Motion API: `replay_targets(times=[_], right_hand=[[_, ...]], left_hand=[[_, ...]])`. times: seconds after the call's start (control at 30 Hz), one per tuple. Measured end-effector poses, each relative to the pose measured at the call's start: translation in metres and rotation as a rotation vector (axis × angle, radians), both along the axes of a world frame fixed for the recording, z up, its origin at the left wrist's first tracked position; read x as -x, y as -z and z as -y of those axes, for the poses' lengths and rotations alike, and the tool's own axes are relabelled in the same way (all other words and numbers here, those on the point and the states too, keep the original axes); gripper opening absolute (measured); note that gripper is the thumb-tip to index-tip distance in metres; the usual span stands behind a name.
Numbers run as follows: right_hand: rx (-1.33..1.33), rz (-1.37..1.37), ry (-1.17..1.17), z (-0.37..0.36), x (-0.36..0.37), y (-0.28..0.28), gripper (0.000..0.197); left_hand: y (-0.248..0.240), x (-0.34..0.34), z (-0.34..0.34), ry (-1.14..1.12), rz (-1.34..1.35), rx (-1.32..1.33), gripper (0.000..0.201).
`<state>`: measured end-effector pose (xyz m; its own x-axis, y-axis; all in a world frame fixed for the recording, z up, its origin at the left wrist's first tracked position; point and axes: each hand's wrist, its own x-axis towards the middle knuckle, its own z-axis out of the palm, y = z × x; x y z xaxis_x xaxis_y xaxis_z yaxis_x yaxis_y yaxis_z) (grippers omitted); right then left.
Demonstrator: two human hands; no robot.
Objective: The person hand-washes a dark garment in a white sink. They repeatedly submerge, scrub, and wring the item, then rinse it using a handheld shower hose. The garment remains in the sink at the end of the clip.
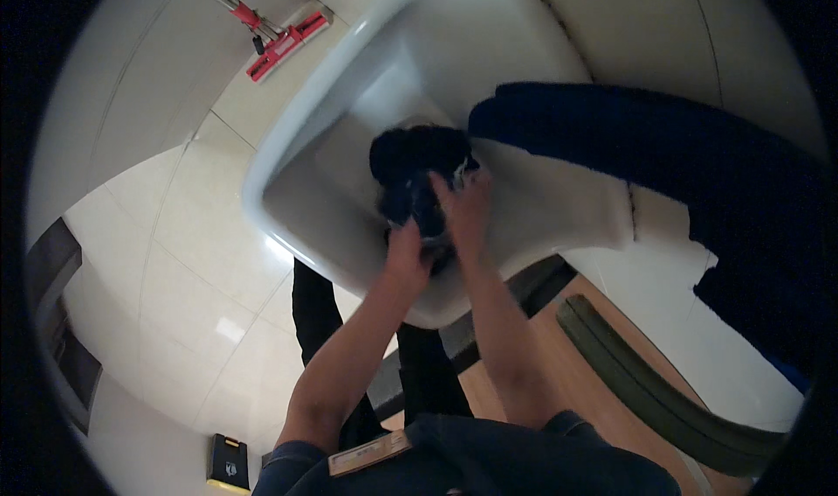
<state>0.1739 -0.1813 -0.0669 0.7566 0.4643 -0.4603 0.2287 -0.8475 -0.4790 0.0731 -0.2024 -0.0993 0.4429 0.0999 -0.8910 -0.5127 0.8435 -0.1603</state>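
Observation:
A bunched, dark blue cloth (421, 155) lies in the white ceramic basin (301, 138), with whitish streaks like suds on its right side. My left hand (407, 250) grips the near part of this cloth, its fingers partly hidden by the fabric. My right hand (464, 206) holds the cloth from the right, thumb pointing up and left over it. Both forearms reach in over the basin's near edge. Across the right side of the basin hangs a long dark blue fabric piece (611, 129), which neither hand touches.
A red-headed mop (288, 45) stands on the tiled floor beyond the basin at upper left. A curved, dark green padded strip (646, 391) lies at lower right, over a wood-coloured surface (602, 299). A black and yellow box (229, 463) sits at lower left.

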Motion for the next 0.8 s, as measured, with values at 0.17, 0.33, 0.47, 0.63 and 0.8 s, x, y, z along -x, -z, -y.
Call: replay_targets(times=[0.17,0.33,0.47,0.63,0.8], right_hand=[[-0.209,-0.04,-0.398,0.041,0.064,-0.024,0.057],[-0.134,0.112,-0.352,0.034,0.037,-0.005,0.062],[-0.018,-0.303,-0.031,-0.002,-0.02,0.003,0.07],[-0.055,-0.691,0.407,0.027,-0.041,-0.045,0.071],[-0.286,-1.016,0.624,0.042,-0.045,-0.081,0.071]], left_hand=[[0.057,0.063,0.012,0.629,-0.108,-0.762,0.038],[-0.018,0.015,-0.004,0.04,0.023,-0.035,0.049],[-0.045,0.019,-0.034,0.263,-0.262,-0.23,0.067],[-0.055,0.052,-0.046,0.346,-0.738,-0.384,0.061],[-0.105,0.056,-0.05,0.274,-0.718,-0.654,0.038]])
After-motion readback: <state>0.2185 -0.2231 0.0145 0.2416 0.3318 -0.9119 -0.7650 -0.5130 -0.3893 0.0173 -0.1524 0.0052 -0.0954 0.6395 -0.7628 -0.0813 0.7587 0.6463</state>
